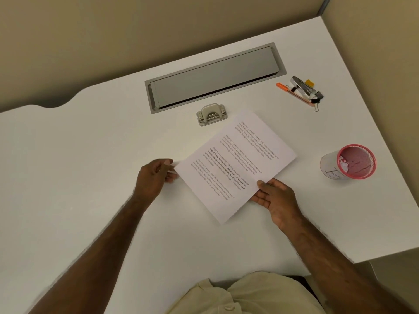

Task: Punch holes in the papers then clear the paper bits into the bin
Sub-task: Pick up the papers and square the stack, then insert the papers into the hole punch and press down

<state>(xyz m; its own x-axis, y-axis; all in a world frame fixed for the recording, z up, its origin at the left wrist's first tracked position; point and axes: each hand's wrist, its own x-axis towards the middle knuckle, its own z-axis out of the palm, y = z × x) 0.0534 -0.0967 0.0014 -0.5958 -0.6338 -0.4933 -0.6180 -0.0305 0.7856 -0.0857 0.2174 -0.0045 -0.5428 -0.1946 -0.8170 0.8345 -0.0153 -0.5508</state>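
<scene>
White printed papers (235,164) are lying skewed on the desk (90,155), just in front of the hole punch (211,114), which we are taking as our landmark. We are holding them at two corners: our left hand (154,177), in front of the punch and to its left, is pinching the near-left corner between thumb and curled fingers, while our right hand (275,198), in front of the punch and to its right, is gripping the near edge with the thumb on top and the fingers loosely spread beneath. We cannot tell how many sheets are in the stack. The punch is standing untouched, apart from the papers' far corner, so in our judgement we are still squaring the sheets and no holes are cut yet. The pink mesh bin (356,162) is standing well to the right of the punch, and a stapler (302,86), an orange pen (292,92) and binder clips (317,98) are lying to the punch's far right, beyond the cable tray (215,75) just behind it. The risks, as we are judging them: unaligned sheets would be entering the slot fanned, giving holes that do not match; an off-centre feed would set the holes askew; and the bin's distance from the punch would be letting paper bits scatter across the desk during carrying.
</scene>
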